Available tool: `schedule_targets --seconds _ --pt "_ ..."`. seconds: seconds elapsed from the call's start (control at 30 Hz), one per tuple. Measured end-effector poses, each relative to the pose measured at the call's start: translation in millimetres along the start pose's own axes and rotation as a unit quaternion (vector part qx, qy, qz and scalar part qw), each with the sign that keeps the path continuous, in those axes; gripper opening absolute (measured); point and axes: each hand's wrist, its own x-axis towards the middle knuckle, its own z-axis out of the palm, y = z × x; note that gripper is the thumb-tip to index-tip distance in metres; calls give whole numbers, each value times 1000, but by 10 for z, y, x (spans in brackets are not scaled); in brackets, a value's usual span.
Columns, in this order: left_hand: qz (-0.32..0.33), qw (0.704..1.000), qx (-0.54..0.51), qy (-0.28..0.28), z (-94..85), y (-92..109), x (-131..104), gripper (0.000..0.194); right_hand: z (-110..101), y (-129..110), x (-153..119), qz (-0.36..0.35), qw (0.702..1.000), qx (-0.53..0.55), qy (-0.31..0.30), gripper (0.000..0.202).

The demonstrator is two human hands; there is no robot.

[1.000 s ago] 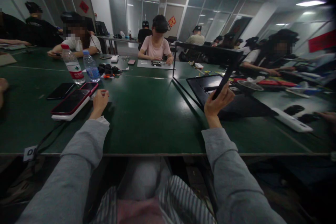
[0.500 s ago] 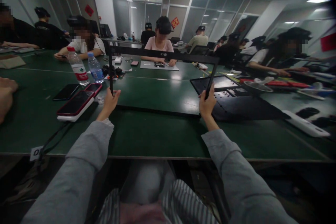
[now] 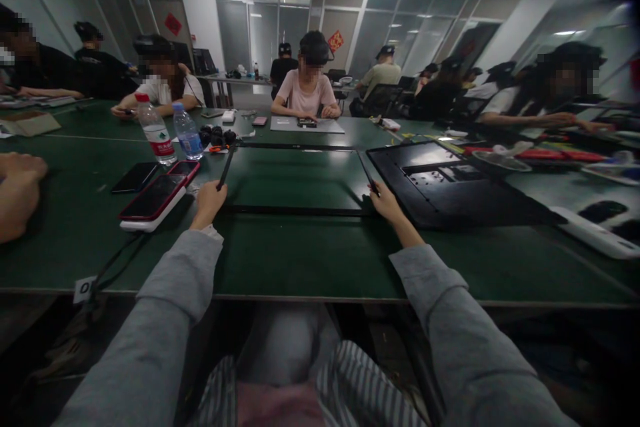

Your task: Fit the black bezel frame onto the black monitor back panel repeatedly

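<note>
Both hands grip a thin black screen bezel [image 3: 300,211], an empty rectangular frame with the green table showing through its opening. My left hand [image 3: 209,204] is closed round its left side bar, near the front corner. On the opposite bar my right hand [image 3: 387,205] is closed in the same way. The bezel is tipped almost level, low over the table; whether it rests on the surface I cannot tell. Just right of my right hand lies a large black plastic panel [image 3: 465,193], with part of another black piece around its far end.
Left of the bezel are phones [image 3: 155,195] on a white block, a dark phone [image 3: 134,177], a red-capped bottle [image 3: 159,140] and a blue-capped bottle [image 3: 188,137]. A white bar [image 3: 595,233] lies right. A co-worker's hand [image 3: 19,193] rests far left; another person sits opposite.
The bezel has swung from nearly upright to almost flat, its far edge dropping toward the table. Both hands have kept their grip and turned with it.
</note>
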Motion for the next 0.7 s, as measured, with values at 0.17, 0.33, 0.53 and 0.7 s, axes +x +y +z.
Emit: schedule_targets --seconds 0.17,0.33,0.53,0.7 --pt "26 995 98 -10 13 30 -67 37 29 32 -25 24 994 -109 -8 51" --pt "18 995 98 -18 73 -12 -27 34 46 -21 -60 40 991 -129 -20 55" --pt "15 997 74 -26 44 30 -32 55 22 -88 -57 40 994 -105 15 53" --pt "165 958 89 -217 -100 205 -198 89 -50 -6 -41 37 999 -18 -19 60"
